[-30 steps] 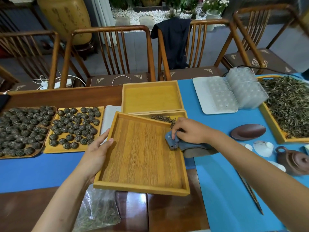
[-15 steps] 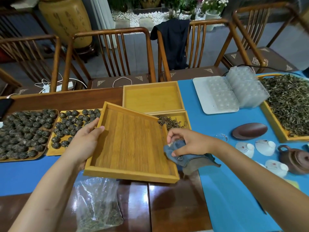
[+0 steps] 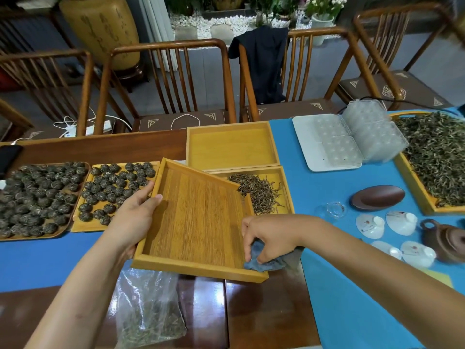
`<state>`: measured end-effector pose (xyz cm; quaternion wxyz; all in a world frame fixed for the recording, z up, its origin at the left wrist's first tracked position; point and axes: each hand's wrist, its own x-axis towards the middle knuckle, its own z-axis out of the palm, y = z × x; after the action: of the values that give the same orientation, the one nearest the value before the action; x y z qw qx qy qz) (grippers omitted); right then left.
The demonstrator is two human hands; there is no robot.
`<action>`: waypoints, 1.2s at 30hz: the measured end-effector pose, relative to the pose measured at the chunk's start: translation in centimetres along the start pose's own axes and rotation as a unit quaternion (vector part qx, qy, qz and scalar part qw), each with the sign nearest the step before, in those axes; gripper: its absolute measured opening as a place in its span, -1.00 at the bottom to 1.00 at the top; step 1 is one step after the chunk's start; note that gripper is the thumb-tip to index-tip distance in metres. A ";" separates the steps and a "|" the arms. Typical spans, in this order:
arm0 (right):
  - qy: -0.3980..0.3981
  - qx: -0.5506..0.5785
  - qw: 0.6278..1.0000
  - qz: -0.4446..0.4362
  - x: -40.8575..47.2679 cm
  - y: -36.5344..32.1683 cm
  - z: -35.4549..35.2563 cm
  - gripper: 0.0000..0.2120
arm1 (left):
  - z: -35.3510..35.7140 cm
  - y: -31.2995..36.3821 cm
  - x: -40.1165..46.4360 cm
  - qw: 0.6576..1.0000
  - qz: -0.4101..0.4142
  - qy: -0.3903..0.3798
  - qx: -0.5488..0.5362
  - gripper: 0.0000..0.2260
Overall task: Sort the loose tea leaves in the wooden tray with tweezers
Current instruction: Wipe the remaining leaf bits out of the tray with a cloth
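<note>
The left hand [image 3: 133, 212] grips the wooden tray [image 3: 198, 220] by its left rim, tilted above a dark wood table [image 3: 264, 306] with blue mats [image 3: 352, 285]; the right hand [image 3: 270, 236] pinches a grey cloth [image 3: 266, 260] in its near corner; loose tea leaves [image 3: 256, 192] lie in the tray behind; wooden chairs [image 3: 171, 79] line the far side.

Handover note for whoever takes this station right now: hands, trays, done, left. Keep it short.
Left hand grips the left edge of the empty bamboo tray, holding it tilted above the table.
Right hand pinches a crumpled blue-grey cloth in the tray's near right corner; it looks like wiping.
Small pile of dark loose tea leaves lies in the yellow tray behind it; another empty yellow tray sits beyond that.
Large tray of greenish loose leaves is at far right.
Done: held tray looks bare.
Left: set tray down, find tweezers (none identifiable in view), sort the leaves.
</note>
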<state>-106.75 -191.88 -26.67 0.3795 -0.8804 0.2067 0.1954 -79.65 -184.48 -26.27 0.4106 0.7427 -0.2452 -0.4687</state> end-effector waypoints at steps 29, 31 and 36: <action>0.057 -0.058 0.996 0.036 0.3 0.8 -1.1 -0.72 | -0.2 -0.2 -0.2 1.000 0.026 -0.007 0.004 -0.63; 0.079 -0.068 0.993 0.060 1.3 1.8 -1.6 -0.72 | 0.1 -0.4 -0.4 0.999 0.032 -0.010 0.013 -0.62; 0.113 -0.097 0.981 0.128 3.8 4.1 -3.1 -0.75 | 1.1 -0.9 -1.1 0.999 0.031 -0.026 0.019 -0.60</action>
<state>-105.06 -197.59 -28.96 0.2380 -0.8957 0.3392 0.1613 -81.11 -183.54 -26.74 0.4045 0.7299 -0.2877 -0.4699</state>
